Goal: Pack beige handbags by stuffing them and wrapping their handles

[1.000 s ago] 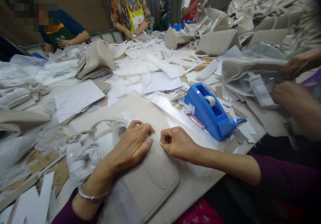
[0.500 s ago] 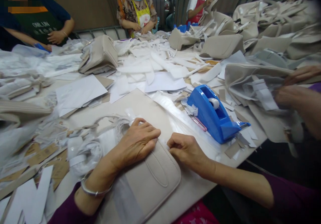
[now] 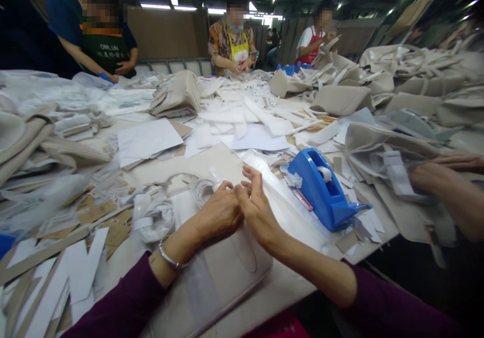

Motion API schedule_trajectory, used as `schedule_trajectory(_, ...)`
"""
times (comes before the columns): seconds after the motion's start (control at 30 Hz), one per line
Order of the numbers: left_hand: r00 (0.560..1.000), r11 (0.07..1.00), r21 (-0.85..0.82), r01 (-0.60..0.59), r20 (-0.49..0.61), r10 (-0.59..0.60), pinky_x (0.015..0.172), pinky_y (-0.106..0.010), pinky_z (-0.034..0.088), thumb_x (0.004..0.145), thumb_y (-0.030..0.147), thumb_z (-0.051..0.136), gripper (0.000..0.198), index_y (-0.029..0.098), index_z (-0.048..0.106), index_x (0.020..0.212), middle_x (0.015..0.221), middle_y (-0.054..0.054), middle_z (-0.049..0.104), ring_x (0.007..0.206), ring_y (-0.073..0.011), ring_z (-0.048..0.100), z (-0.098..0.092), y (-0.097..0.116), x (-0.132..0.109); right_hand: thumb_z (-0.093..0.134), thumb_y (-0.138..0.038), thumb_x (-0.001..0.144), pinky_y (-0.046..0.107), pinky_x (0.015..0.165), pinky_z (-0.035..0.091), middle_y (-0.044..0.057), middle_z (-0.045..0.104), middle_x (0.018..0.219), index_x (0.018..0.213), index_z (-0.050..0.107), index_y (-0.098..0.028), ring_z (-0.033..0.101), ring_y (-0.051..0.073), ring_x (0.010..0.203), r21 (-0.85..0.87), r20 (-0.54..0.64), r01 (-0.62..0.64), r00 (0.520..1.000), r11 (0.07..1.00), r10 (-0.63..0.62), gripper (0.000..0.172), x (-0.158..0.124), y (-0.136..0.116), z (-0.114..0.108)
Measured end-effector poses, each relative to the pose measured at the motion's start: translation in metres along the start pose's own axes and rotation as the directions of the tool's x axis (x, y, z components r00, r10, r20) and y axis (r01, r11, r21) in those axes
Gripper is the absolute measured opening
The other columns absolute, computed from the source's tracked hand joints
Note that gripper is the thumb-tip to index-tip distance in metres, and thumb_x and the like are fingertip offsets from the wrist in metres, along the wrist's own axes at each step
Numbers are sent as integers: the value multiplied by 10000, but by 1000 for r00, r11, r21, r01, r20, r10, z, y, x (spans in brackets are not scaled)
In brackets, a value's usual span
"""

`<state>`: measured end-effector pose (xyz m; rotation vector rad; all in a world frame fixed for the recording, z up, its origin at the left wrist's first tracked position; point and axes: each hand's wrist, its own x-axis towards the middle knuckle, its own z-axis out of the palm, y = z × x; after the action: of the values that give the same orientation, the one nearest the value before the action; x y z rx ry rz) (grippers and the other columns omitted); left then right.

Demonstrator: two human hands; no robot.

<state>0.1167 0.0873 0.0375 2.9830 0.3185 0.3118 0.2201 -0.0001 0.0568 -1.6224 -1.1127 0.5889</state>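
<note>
A beige handbag point(image 3: 230, 277) lies flat in front of me at the table's near edge, with a clear plastic strip over its lower part. Above its upper edge, my left hand point(image 3: 221, 212) is closed with bent fingers. My right hand point(image 3: 260, 212) meets it, thumb and forefinger pinched against the left fingertips while its other fingers point up. Whatever lies between the fingertips is hidden. A coiled strap point(image 3: 204, 190) in clear wrap rests just beyond my left hand. Left of the bag is another wrapped coil point(image 3: 157, 219).
A blue tape dispenser point(image 3: 321, 189) stands to the right, near a pink cutter point(image 3: 302, 199). White sheets point(image 3: 149, 138), card scraps and beige bags point(image 3: 177, 93) cover much of the table. At right, a co-worker's hands point(image 3: 442, 176) handle another bag point(image 3: 378, 141). Other people stand across the table.
My right hand has moved up and left from the bag's edge to meet my left hand. My left hand's fingers have gone from lying across the bag to bent. The view has tilted upward.
</note>
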Motion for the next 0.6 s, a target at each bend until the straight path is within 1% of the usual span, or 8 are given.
schedule_trajectory(0.1, 998, 1000, -19, -9, -60, 8, 870, -376, 381, 880, 152, 434, 144, 147, 546, 970, 971, -83, 592, 904, -193, 517, 8, -3, -3, 328, -505, 945, 411, 1055, 359, 131, 337, 1468, 1446, 234, -185, 397, 249, 1312, -4, -43, -80, 996, 997, 80, 601, -3, 5, 35)
schedule_trajectory(0.17, 994, 994, -111, 10, -107, -22, 876, -361, 401, 872, 139, 436, 179, 156, 521, 1029, 981, -71, 588, 885, -175, 524, 11, -4, -3, 302, -547, 943, 429, 1051, 358, 131, 304, 1491, 1474, 180, -189, 390, 272, 1320, -57, -49, -76, 996, 995, 73, 652, -7, 11, 43)
schedule_trajectory(0.23, 971, 952, -293, 86, -189, -146, 855, -332, 436, 854, 117, 418, 232, 165, 483, 1072, 979, -51, 585, 856, -153, 537, 11, -7, 0, 288, -556, 945, 442, 1021, 381, 147, 303, 1491, 1489, 136, -181, 417, 289, 1298, -140, -33, -40, 999, 989, 36, 678, -12, 14, 42)
schedule_trajectory(0.27, 940, 914, -386, 128, -247, -236, 853, -321, 450, 843, 102, 398, 257, 165, 466, 1083, 987, -46, 581, 864, -146, 543, 8, -9, 2, 281, -542, 951, 450, 1006, 391, 162, 304, 1488, 1492, 123, -171, 428, 297, 1288, -198, -14, -11, 1000, 980, 9, 675, -14, 15, 41)
schedule_trajectory(0.33, 832, 846, -506, 166, -388, -396, 890, -321, 456, 821, 67, 341, 299, 155, 449, 1086, 1035, -60, 564, 949, -144, 542, -5, -14, 4, 287, -497, 964, 468, 978, 403, 201, 319, 1471, 1485, 159, -139, 447, 318, 1264, -345, 47, 56, 998, 937, -43, 645, -17, 15, 39)
schedule_trajectory(0.43, 644, 848, -494, 193, -588, -489, 977, -369, 420, 812, 44, 293, 326, 141, 461, 1073, 1093, -94, 529, 1078, -162, 497, -38, -16, -14, 313, -448, 970, 481, 943, 418, 251, 391, 1408, 1414, 339, -86, 491, 348, 1206, -557, 137, 131, 988, 820, -64, 573, -18, 14, 42)
schedule_trajectory(0.53, 495, 817, -402, 413, -654, -572, 973, -442, 412, 840, 95, 353, 289, 156, 464, 1100, 1099, -104, 504, 1077, -206, 478, -64, -2, -69, 314, -427, 974, 458, 909, 441, 251, 471, 1336, 1373, 401, -64, 534, 340, 1151, -638, 174, 161, 983, 753, -63, 546, -17, 15, 44)
schedule_trajectory(0.6, 410, 706, -311, 636, -639, -651, 971, -525, 382, 847, 193, 459, 250, 154, 474, 1094, 1084, -123, 498, 1083, -267, 455, -65, 13, -119, 316, -428, 974, 443, 891, 449, 241, 508, 1302, 1383, 384, -59, 550, 335, 1125, -647, 189, 172, 980, 743, -62, 555, -17, 15, 43)
